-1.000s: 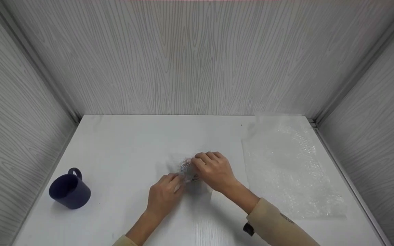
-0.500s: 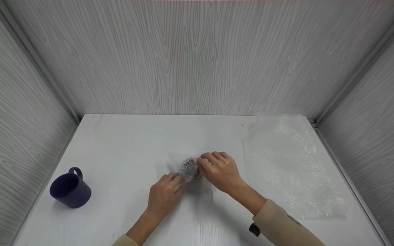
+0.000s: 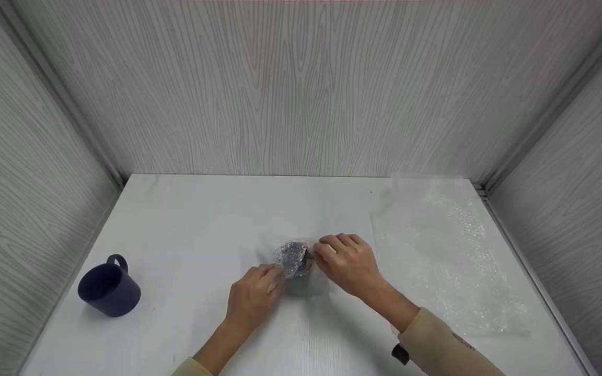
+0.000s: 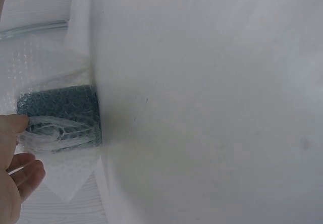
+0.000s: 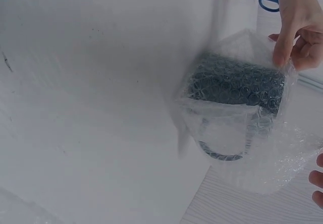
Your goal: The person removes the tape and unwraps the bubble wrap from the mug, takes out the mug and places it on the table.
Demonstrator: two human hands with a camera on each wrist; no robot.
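Note:
A dark mug (image 5: 227,85), its handle showing through the plastic, stands in bubble wrap (image 5: 242,178) near the table's middle. In the head view my left hand (image 3: 254,292) is at the near left of the wrapped mug. Its thumb and fingers pinch the wrap at the mug's rim, as the right wrist view shows. My right hand (image 3: 348,261), to the right of the mug, pinches a gathered part of the wrap drawn out from the rim. Only its fingertips (image 5: 317,178) show in the right wrist view. The left wrist view shows the wrapped mug's side (image 4: 60,100).
A blue mug (image 3: 110,292) stands at the left of the white table (image 3: 196,219), handle toward the back. A flat sheet of bubble wrap (image 3: 437,261) lies along the right side. Wood-grain panels (image 3: 280,89) close off the back and both sides.
My right hand has moved right, drawing the wrap away from the mug's top and showing more of the dark mug. My left hand has stayed almost in place.

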